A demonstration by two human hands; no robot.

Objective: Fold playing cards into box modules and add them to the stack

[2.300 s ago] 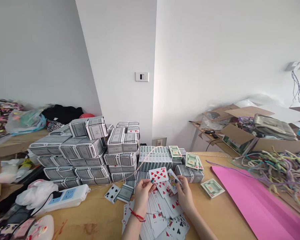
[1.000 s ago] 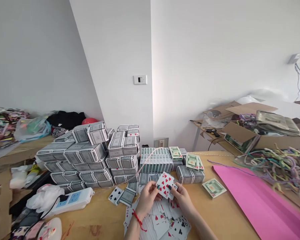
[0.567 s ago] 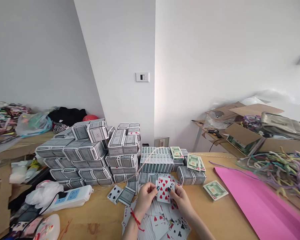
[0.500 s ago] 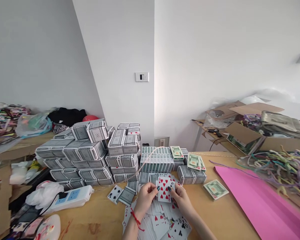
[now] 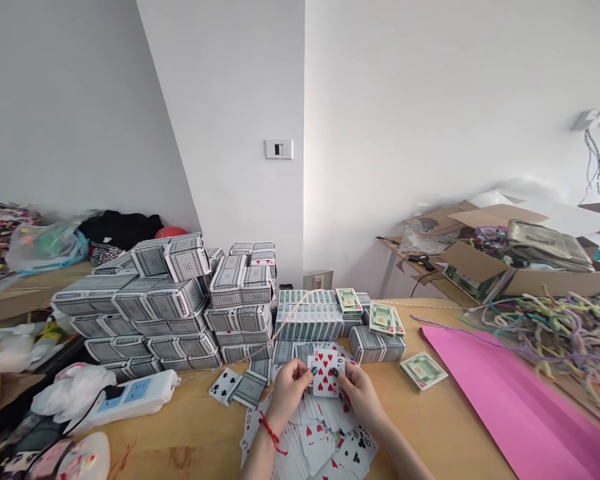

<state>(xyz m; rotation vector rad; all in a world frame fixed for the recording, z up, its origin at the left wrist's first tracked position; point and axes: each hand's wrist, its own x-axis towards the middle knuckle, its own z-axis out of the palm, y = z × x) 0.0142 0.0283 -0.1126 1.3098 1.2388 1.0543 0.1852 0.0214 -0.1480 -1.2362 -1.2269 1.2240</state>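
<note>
Between my two hands is a small group of playing cards (image 5: 325, 375), an eight of hearts facing me on top. My left hand (image 5: 291, 390) pinches their left edge, thumb in front, a red string bracelet on its wrist. On the right edge, my right hand (image 5: 361, 393) grips the same cards, with a dark-nailed thumb over the front. Below both wrists spreads a loose heap of playing cards (image 5: 316, 441), mostly face up. A five-like spade card (image 5: 225, 385) and a face-down card (image 5: 250, 389) lie just left of the heap.
Stacked bundles of grey-backed cards (image 5: 153, 303) rise at the left. Green card boxes (image 5: 423, 371) lie at the right, before pink paper (image 5: 505, 393). A power strip (image 5: 137, 399) is at the left front; tangled cords (image 5: 555, 340) and a cardboard box (image 5: 555, 280) are far right.
The view has turned slightly to the right, so everything sits a little further left. Both hands still hold the cards, with the eight of hearts in front.
</note>
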